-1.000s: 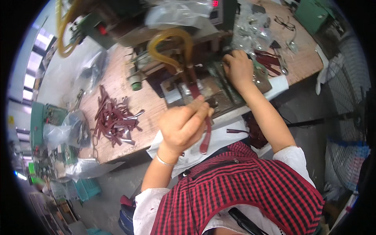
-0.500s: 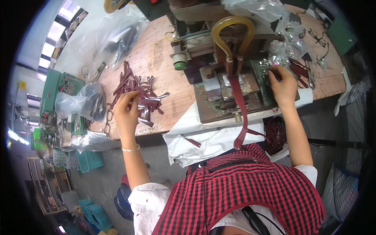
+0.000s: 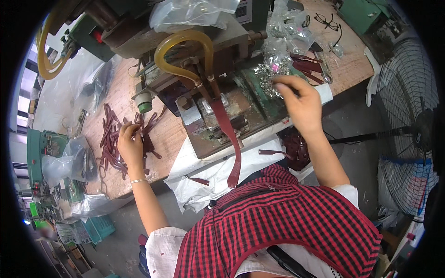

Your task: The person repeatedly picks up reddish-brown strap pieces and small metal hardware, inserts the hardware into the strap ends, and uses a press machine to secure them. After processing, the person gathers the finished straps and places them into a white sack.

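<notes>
My left hand (image 3: 130, 147) is over a pile of dark red eyeglass temples (image 3: 110, 139) on the wooden bench, fingers curled together. Whether a temple is pinched in them I cannot make out. At the right, my right hand (image 3: 303, 105) reaches to a heap of tiny shiny metal parts (image 3: 268, 78), thumb and forefinger bent close together; anything between them is too small to tell. Between my hands stands a press (image 3: 204, 134) with a looped yellow hose (image 3: 184, 39). One dark red eyeglass temple (image 3: 228, 132) hangs from it toward me, and neither hand touches it.
White sheeting (image 3: 185, 171) hangs at the bench edge with a loose temple (image 3: 198, 180) on it. More dark red pieces (image 3: 296, 153) lie in a bag near my lap. A black floor fan (image 3: 408, 134) stands at right. Eyeglasses (image 3: 327, 22) lie at the far right.
The view has turned and shifted, so the press sits farther left. My hands stay over the temple pile and the metal parts, with small shifts of the fingers.
</notes>
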The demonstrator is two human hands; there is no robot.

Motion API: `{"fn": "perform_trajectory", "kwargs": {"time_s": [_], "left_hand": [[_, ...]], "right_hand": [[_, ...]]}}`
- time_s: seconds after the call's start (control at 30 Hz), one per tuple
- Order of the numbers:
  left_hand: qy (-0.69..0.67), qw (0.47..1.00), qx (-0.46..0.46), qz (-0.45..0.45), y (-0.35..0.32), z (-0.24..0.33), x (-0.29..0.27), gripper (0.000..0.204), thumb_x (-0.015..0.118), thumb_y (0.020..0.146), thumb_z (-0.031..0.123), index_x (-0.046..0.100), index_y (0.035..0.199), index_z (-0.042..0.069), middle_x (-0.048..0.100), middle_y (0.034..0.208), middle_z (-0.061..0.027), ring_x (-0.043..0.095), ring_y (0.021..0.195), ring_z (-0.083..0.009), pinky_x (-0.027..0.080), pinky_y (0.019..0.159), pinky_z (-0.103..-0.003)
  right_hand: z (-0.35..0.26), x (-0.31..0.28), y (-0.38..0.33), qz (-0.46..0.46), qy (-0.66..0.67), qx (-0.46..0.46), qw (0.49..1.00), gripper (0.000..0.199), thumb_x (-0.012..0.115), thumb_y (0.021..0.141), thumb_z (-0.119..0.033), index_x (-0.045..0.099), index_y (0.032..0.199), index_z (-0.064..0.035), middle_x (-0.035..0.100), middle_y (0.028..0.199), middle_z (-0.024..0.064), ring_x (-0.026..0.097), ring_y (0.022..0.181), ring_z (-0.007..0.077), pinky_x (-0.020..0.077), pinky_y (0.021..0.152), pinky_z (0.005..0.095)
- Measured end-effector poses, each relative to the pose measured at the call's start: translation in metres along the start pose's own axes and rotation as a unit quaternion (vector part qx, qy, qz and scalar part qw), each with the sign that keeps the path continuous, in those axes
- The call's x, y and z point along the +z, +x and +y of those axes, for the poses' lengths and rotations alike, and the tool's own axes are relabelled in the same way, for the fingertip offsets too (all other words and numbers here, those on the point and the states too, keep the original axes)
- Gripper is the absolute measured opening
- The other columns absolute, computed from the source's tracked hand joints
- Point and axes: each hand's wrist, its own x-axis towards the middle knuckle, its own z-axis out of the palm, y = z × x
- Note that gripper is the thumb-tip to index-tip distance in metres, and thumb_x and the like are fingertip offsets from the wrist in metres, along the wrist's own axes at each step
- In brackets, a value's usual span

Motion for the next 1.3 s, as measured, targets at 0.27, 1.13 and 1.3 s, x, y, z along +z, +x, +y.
{"fn": "perform_trajectory", "kwargs": {"time_s": [0.27, 1.13, 1.3], "left_hand": [[-0.305, 0.938, -0.106, 0.128, -0.019, 0.050, 0.025, 0.011, 0.071, 0.095, 0.005, 0.073, 0.104, -0.002, 0.072, 0.086, -0.0069, 0.067, 0.075, -0.0135, 0.051, 0.071, -0.026], [-0.204, 0.858, 0.425, 0.206, -0.001, 0.234, -0.025, 0.023, 0.088, 0.076, 0.011, 0.071, 0.092, 0.010, 0.073, 0.089, -0.0051, 0.059, 0.056, -0.0098, 0.042, 0.047, -0.024], [-0.227, 0.870, 0.397, 0.187, -0.006, 0.237, -0.029, 0.024, 0.088, 0.074, 0.009, 0.072, 0.093, 0.008, 0.074, 0.090, -0.0074, 0.062, 0.059, -0.0132, 0.044, 0.048, -0.026]], "right_hand": [[-0.060, 0.077, 0.007, -0.118, 0.226, 0.028, 0.967, 0.031, 0.070, 0.090, 0.000, 0.063, 0.120, 0.0042, 0.072, 0.106, 0.0072, 0.068, 0.095, 0.0119, 0.0534, 0.087, 0.0272], [0.072, 0.015, 0.010, 0.003, -0.311, -0.098, 0.945, 0.026, 0.080, 0.079, -0.019, 0.075, 0.103, -0.0101, 0.063, 0.133, 0.0160, 0.054, 0.133, 0.0359, 0.0485, 0.102, 0.0486], [0.055, 0.025, 0.025, -0.084, -0.295, -0.241, 0.921, 0.023, 0.076, 0.079, -0.014, 0.067, 0.100, -0.0078, 0.064, 0.132, 0.0113, 0.055, 0.132, 0.0305, 0.0514, 0.095, 0.0463]]}}
